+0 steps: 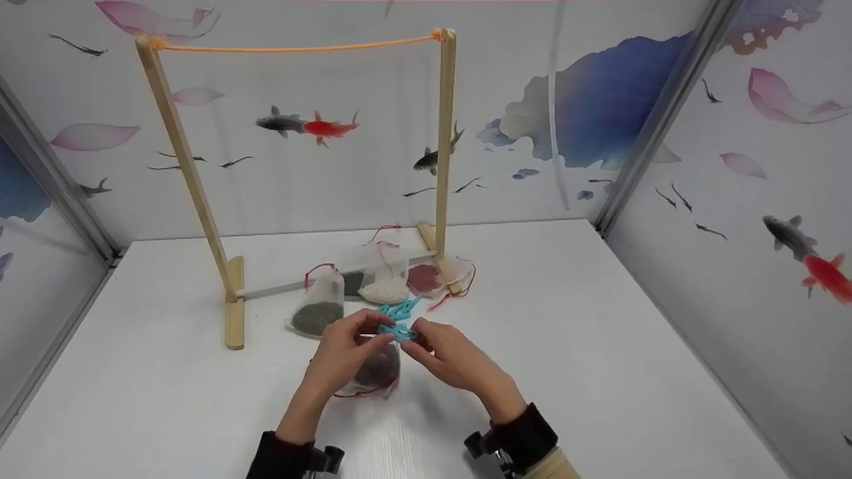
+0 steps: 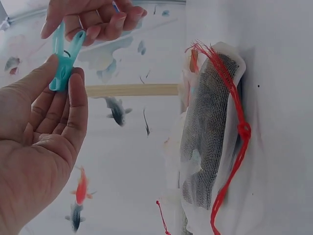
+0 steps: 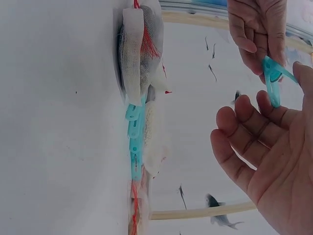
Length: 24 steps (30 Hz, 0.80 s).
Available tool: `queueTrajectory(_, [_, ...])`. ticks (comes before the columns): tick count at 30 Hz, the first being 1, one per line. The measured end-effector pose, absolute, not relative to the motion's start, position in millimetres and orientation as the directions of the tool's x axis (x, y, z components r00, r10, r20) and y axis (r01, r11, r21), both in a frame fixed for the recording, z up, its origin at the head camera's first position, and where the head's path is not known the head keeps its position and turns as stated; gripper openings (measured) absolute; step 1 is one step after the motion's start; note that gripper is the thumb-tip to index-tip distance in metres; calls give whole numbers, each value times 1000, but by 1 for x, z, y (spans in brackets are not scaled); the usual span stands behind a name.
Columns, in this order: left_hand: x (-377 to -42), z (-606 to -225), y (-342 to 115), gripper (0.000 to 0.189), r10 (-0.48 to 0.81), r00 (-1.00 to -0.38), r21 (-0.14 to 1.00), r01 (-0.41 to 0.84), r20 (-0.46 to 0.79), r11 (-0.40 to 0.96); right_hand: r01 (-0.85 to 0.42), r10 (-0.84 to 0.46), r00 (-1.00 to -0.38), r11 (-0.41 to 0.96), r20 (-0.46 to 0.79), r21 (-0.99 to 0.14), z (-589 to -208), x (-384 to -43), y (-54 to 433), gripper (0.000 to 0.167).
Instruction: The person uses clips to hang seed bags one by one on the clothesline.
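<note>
Between both hands, above the table, is a turquoise clothespin (image 1: 397,332). My left hand (image 1: 343,352) pinches its clamping end between thumb and fingers, clearest in the left wrist view, where the clothespin (image 2: 63,68) points its spread handles upward. The thumb and index finger of my right hand (image 1: 459,359) close around those two handle ends; its other fingers are loosely bent in the right wrist view. Below the hands lies a mesh bag (image 1: 379,364) of dark filling with a red drawstring, partly covered by the left hand. Several more turquoise clothespins (image 3: 134,134) lie in a pile just beyond.
Behind the pile are mesh bags with green (image 1: 318,318), white (image 1: 384,291) and reddish (image 1: 426,279) fillings, plus a dark one (image 1: 353,284). A wooden frame (image 1: 444,146) with an orange cord (image 1: 299,49) strung across its top stands at the back. Printed walls enclose the white table (image 1: 599,372).
</note>
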<state>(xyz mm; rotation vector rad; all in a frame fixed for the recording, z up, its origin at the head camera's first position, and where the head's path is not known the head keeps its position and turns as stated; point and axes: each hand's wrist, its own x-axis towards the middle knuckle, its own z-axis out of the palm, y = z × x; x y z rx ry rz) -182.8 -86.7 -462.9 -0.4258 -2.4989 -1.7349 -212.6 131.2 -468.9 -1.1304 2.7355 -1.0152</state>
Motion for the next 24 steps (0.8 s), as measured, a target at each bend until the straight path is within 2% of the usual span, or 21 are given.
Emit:
queueTrajectory(9, [-183,-464,-87,28,164,-962,915,261,219,308,-603,-629,-745,492,223,-628,-471,-212,130,33])
queueTrajectory(16, [-185,-465,-87,31,142,-958,917,279,248,284,-659,-602,-718,426,350,-619,-473,-214,127,28])
queueTrajectory(21, [-185,-463,-90,37,176,-949,886,308,261,347,-698,-579,-695,400,427,-594,-475,-215,127,27])
queueTrajectory(24, [-186,-463,-97,40,147,-956,863,291,252,412,-716,-564,-685,403,462,-569,-476,-216,128,28])
